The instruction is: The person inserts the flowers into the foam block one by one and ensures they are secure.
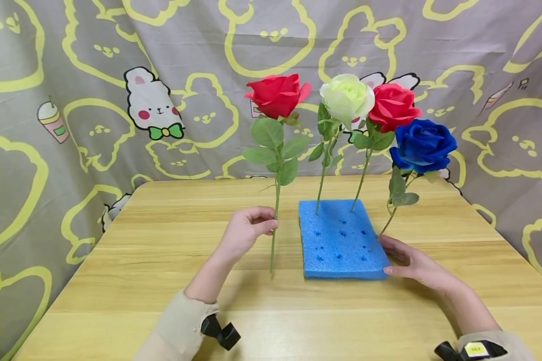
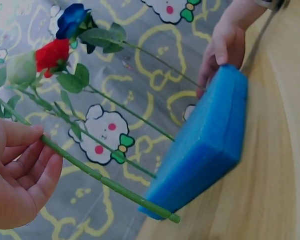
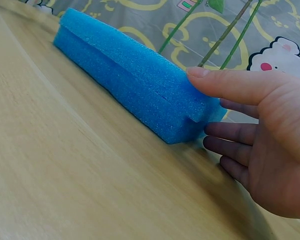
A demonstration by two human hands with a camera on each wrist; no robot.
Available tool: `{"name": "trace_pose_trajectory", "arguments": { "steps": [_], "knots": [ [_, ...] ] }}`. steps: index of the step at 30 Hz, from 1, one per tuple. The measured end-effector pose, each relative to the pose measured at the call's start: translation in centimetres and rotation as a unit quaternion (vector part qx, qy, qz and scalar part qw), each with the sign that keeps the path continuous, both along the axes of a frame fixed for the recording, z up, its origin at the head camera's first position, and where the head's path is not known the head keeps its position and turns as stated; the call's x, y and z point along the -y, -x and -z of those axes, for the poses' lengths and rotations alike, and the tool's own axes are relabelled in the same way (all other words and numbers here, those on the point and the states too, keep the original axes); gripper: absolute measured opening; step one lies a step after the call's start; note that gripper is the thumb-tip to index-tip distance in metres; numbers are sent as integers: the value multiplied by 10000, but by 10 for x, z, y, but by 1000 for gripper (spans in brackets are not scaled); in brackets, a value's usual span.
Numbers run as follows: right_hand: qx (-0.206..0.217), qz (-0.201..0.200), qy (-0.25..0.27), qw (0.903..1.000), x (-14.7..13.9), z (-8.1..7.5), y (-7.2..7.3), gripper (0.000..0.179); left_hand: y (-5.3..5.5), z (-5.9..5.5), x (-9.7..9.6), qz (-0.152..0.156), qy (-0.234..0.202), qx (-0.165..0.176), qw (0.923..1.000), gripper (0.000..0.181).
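My left hand (image 1: 248, 230) pinches the green stem of a red rose (image 1: 277, 95), holding it upright just left of a blue foam block (image 1: 343, 271). The cut stem end (image 2: 174, 218) points down and overlaps the block's edge in the left wrist view. My right hand (image 1: 411, 260) holds the block at its near right corner, thumb (image 3: 224, 82) on the top edge and fingers along the side. A pale green rose (image 1: 348, 98), a second red rose (image 1: 393, 108) and a blue rose (image 1: 423, 145) stand in the foam, the blue one leaning right.
Several small holes dot the top of the foam block. Under it is a light wooden table (image 1: 162, 260). Behind hangs a grey curtain (image 1: 208, 35) with yellow cartoon outlines. Black straps with small devices (image 1: 221, 332) sit on both sleeves.
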State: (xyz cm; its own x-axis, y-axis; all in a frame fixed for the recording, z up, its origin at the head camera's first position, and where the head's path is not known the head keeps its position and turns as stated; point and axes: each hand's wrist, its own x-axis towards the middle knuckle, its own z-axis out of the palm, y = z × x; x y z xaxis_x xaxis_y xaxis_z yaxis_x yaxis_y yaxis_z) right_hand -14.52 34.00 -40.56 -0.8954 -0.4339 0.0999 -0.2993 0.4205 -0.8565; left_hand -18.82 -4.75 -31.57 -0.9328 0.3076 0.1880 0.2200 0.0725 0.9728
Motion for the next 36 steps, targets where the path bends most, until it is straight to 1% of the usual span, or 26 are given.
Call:
{"name": "trace_pose_trajectory", "arguments": {
  "steps": [3,8,14,19,23,29,36],
  "knots": [
    [14,-6,32,10000,0,0,0,67,0,-4,-5,-9,69,-139,9999,16],
    [12,8,56,10000,0,0,-1,67,2,-8,-14,0,130,-262,9996,16],
    [27,1,51,10000,1,0,-2,67,4,-14,-26,121,158,-458,9988,18],
    [-20,-26,65,10000,1,0,-1,67,5,-19,-37,254,140,-544,9981,20],
    [-26,-4,41,10000,1,1,-1,67,7,-21,-47,345,138,-598,9975,20],
    [67,59,5,10000,0,1,-2,68,6,-23,-61,431,182,-774,9959,17],
    [119,60,0,9999,0,0,-1,68,7,-21,-72,577,88,-816,9950,17]
  ]
}}
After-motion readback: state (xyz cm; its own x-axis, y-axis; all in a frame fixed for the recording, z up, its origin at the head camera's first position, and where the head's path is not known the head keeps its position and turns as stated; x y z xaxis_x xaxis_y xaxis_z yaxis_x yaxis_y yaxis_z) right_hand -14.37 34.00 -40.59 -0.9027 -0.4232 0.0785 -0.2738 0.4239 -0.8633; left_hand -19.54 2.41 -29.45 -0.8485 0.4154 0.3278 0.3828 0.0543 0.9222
